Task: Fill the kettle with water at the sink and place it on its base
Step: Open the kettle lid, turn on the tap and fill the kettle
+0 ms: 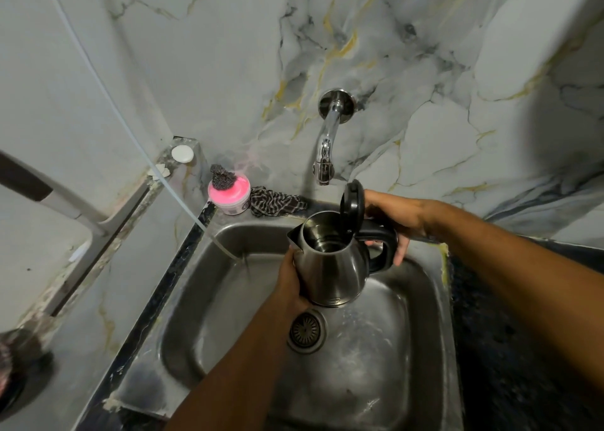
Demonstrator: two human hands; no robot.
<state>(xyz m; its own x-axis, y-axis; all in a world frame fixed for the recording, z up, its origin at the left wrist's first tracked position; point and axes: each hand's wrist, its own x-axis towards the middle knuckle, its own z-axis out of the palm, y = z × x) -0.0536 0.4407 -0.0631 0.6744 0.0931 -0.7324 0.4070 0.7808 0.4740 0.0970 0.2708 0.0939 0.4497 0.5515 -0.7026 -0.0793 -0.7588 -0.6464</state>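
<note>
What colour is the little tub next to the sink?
Pink on top, seen in the head view: the tub.

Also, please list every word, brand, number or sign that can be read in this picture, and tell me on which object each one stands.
No text can be read here.
Pink tub: a printed band runs around its side, too blurred to read.
Kettle: a small oval mark sits near the bottom edge, too small to read.
Tap, sink, checked cloth and marble wall: no lettering visible.
</note>
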